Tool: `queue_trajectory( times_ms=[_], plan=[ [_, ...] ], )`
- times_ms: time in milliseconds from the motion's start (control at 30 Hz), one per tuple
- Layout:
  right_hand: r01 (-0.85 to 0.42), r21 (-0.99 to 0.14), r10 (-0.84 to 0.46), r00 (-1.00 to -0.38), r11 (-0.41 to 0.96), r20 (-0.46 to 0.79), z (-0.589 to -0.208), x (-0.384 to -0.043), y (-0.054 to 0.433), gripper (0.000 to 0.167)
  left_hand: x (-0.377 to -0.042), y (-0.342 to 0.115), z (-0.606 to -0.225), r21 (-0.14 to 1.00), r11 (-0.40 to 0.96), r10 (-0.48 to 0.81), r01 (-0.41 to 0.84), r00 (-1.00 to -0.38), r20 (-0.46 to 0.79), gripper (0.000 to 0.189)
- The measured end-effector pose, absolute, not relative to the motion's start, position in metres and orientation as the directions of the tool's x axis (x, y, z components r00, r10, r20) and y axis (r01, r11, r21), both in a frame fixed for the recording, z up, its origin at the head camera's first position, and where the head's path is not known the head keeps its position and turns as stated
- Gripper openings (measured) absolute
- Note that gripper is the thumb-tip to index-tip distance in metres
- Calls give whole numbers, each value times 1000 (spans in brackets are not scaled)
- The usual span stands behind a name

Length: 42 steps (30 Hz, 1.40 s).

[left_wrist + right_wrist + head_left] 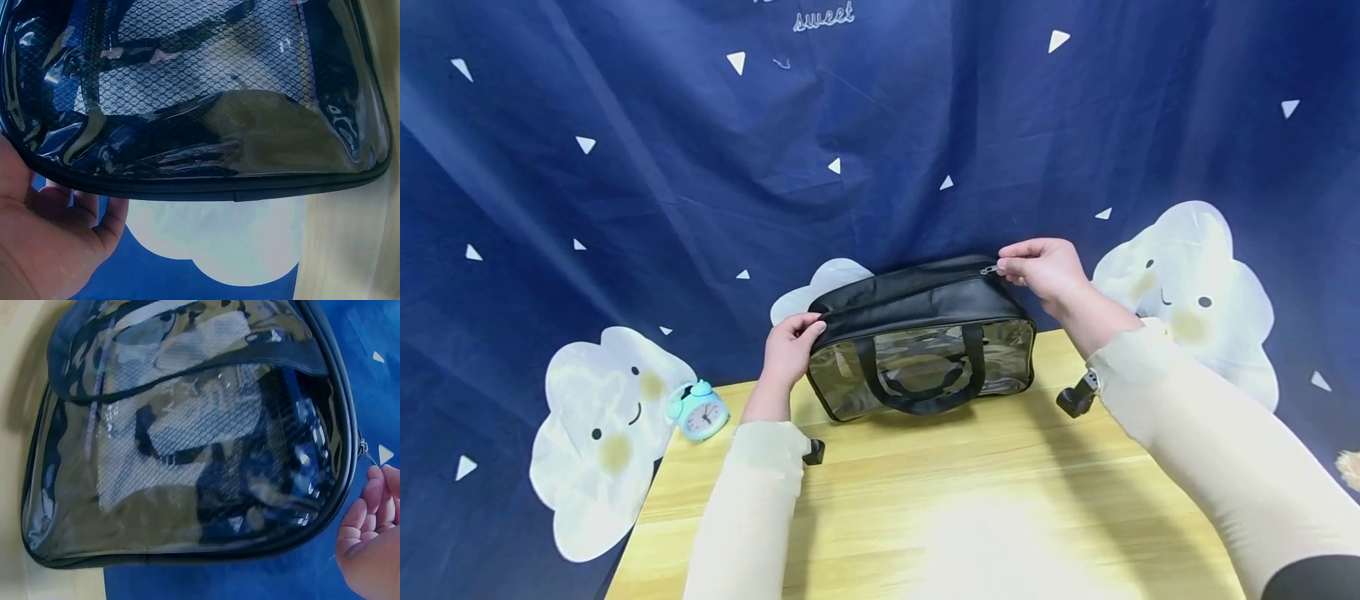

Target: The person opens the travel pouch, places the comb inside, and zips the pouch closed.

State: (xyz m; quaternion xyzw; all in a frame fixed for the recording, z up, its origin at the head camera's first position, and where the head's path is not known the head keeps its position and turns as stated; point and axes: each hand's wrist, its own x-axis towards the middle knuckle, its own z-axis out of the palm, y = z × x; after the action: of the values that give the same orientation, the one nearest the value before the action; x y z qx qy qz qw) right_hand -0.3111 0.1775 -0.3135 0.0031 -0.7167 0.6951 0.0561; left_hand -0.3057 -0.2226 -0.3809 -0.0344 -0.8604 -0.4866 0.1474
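A black bag (917, 302) with a see-through front panel stands on the table, its dark carry handle (931, 406) drooping over the front. My left hand (787, 354) pinches the bag's top left corner, thumb in front; the left wrist view shows the other fingers (112, 219) partly hidden behind the edge. At the top right end, my right hand (1047, 268) pinches the metal zipper pull (988, 270) between thumb and forefinger. In the right wrist view the zipper slider (363, 445) sits at the bag's edge. Mesh (206, 431) shows through the clear panel, and the zipper line looks closed along the top.
A light blue alarm clock (703, 415) stands on the wooden table (880, 492) at its back left corner. Behind the table hangs a dark blue curtain (895, 108) with white clouds and triangles. A bright glare lies on the table's front.
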Motion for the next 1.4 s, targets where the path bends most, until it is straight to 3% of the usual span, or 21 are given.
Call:
queue_trajectory(
  times_ms=[67,233,367,633,1067,1400],
  plan=[
    [-85,-996,82,-993,17,86,-317,-312,183,11,-305,-221,-381,827,523,-87,205,-953,291,26],
    [-91,-996,92,-992,-19,89,-325,-312,195,35,-305,-218,-384,827,525,-97,202,-951,294,25],
    [-90,-996,107,-990,-19,88,-331,-312,205,42,-305,-215,-385,836,508,-82,206,-955,285,25],
    [-51,-998,89,-995,-32,48,-347,-311,224,45,-304,-217,-388,837,510,-93,201,-954,285,24],
    [54,-966,42,-997,-253,-66,-378,-310,248,43,-304,-217,-385,838,512,-102,189,-955,277,23],
    [124,-944,41,-989,-305,-143,-409,-313,265,42,-305,-215,-384,835,513,-104,198,-951,290,22]
  ],
)
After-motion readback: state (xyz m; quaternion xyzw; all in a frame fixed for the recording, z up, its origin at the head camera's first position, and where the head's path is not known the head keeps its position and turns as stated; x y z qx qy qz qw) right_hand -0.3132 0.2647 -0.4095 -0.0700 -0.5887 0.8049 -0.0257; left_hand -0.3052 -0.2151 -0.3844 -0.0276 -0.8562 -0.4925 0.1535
